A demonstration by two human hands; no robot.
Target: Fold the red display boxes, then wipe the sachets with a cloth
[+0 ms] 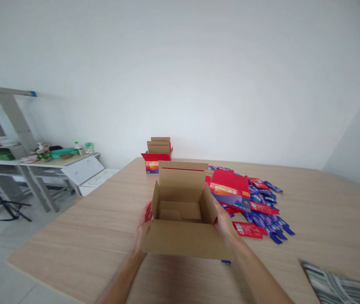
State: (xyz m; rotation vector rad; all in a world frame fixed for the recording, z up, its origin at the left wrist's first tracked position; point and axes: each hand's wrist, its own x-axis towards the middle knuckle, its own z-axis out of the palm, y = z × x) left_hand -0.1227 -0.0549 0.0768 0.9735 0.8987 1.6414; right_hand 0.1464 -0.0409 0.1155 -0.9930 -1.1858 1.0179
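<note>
An open cardboard box (180, 207) with a plain brown inside stands on the wooden table (81, 228) right in front of me. Its lid flap points up at the back and its front flap hangs toward me. My left hand (143, 226) presses against the box's left wall, fingers wrapped on it. On the right wall my right hand (223, 223) holds the box the same way. The box looks empty inside apart from folded bottom flaps.
A pile of red and blue flat cartons and sachets (256, 202) lies right of the box. Two more open boxes (157, 154) stand at the table's far edge. A striped cloth (335, 285) lies near right. A cluttered desk (56, 158) and shelves stand left.
</note>
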